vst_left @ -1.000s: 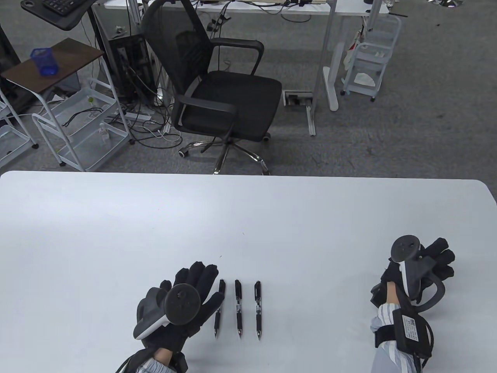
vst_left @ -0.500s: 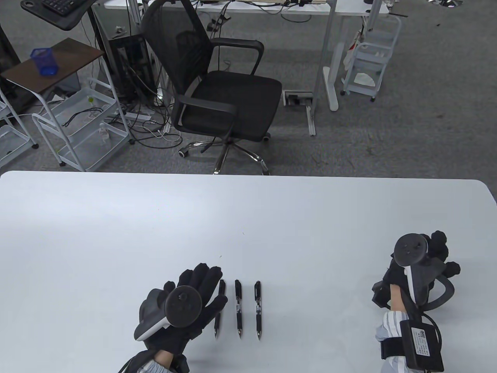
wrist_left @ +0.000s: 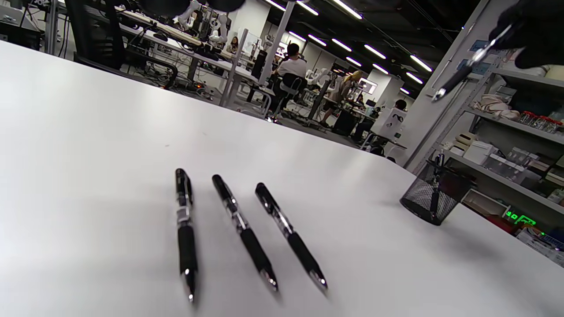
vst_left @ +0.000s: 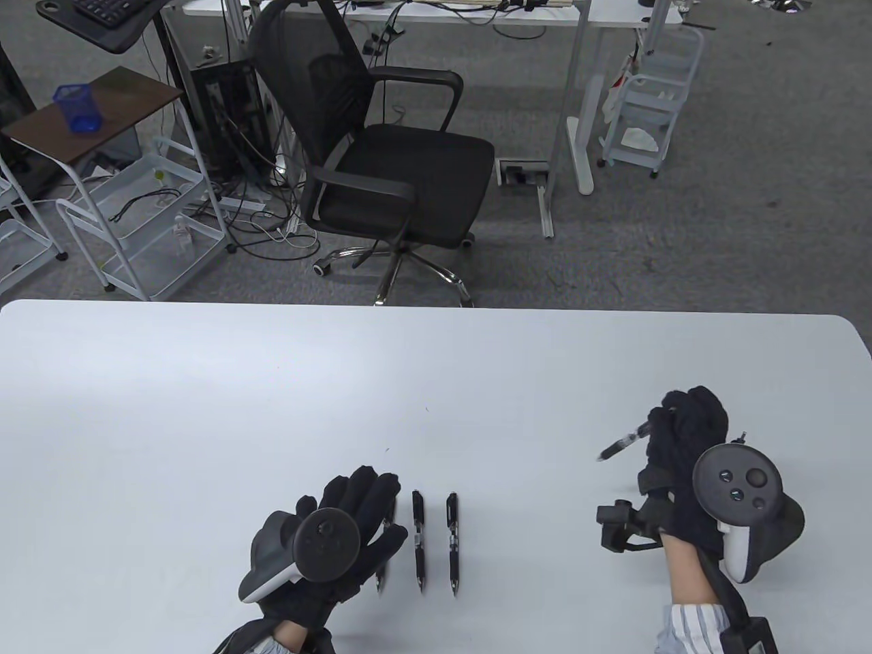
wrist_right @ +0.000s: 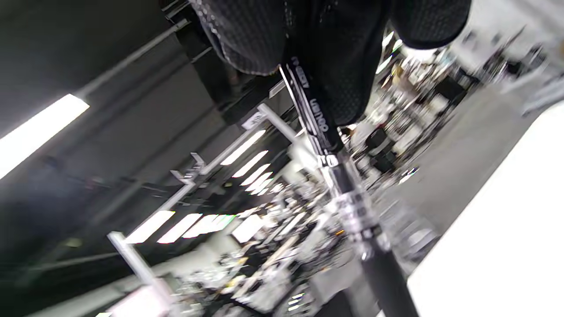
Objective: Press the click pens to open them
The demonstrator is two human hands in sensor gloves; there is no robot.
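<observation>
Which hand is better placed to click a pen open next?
Right. The right hand already grips a pen lifted off the table. The left hand lies open beside three pens and holds none.

The smooth matte table is plain white. Three slim plastic click pens lie on it — left pen, middle pen, right pen — each black with a clear, silvery midsection and a silver tip. The fourth click pen is also black with a silver tip; white lettering runs along its black clip in the right wrist view. Both the left hand and the right hand wear black knit gloves; the trackers on them are black with white undersides. The sleeves are white with thin grey-blue stripes. The round wire-mesh pen cup is black.
</observation>
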